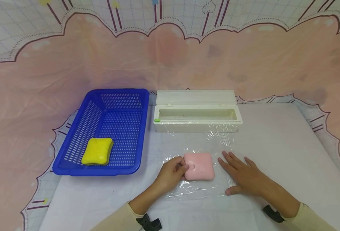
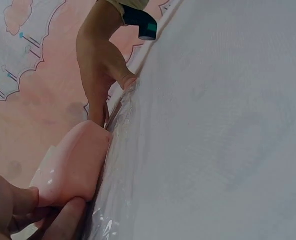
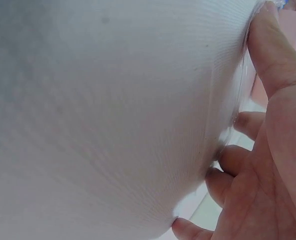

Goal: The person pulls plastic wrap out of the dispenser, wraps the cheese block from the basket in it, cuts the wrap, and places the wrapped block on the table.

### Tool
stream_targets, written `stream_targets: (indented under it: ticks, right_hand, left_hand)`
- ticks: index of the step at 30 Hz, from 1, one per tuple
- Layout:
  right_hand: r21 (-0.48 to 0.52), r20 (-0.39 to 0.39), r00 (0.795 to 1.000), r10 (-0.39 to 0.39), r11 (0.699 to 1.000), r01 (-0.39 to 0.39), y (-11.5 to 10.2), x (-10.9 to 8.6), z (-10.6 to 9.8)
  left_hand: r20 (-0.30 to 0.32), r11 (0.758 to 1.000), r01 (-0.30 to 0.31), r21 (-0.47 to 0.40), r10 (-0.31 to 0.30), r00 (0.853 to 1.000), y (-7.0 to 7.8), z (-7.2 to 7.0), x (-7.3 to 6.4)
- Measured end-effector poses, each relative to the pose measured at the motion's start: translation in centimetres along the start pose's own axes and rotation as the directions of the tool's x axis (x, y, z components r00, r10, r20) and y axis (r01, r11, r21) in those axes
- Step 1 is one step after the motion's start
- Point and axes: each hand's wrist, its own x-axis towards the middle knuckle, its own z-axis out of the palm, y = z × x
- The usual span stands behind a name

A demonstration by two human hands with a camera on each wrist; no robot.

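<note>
A pink, rounded-square soap-like block (image 1: 201,167) rests on a sheet of clear plastic wrap (image 1: 193,192) spread over the white surface. My left hand (image 1: 170,175) grips the block's left edge between thumb and fingers; the left wrist view shows the pink block (image 2: 80,162) pinched the same way. With fingers spread, my right hand (image 1: 244,176) touches the right side of the wrap. In the right wrist view, the right hand's fingertips (image 3: 220,182) press along the film's edge. The wrap runs back to a white dispenser box (image 1: 197,127) whose lid stands raised.
A blue plastic basket (image 1: 143,134) stands on the left, with a yellow block (image 1: 97,151) of similar shape inside it. A small green piece (image 1: 157,120) sits at the dispenser's left front edge. Behind everything hangs a patterned pink cloth (image 1: 170,64).
</note>
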Motion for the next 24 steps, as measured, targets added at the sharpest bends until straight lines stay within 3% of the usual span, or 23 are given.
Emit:
stream_targets:
  ticks: [6, 13, 20, 24]
  right_hand:
    - [0.004, -0.015, 1.0, -0.007, 1.0, 0.007, 0.0, 0.0, -0.1]
    - [0.002, -0.005, 1.0, -0.001, 1.0, 0.001, 0.2, -0.3, 0.0]
    - [0.055, -0.017, 0.999, -0.033, 0.998, 0.034, 0.8, -1.2, -0.2]
    - [0.063, -0.098, 0.992, -0.082, 0.994, 0.088, 1.3, -1.9, -0.7]
  left_hand:
    - [-0.024, 0.984, -0.016, 0.178, 0.02, 1.0, 0.1, -0.3, 0.3]
    - [0.002, 0.953, -0.025, 0.303, 0.025, 1.0, -0.1, -0.4, 0.7]
    - [0.019, 0.947, 0.005, 0.322, -0.012, 1.0, -0.4, -0.7, 0.7]
    - [0.095, 0.959, -0.004, 0.282, -0.024, 0.995, -0.3, -1.7, 0.2]
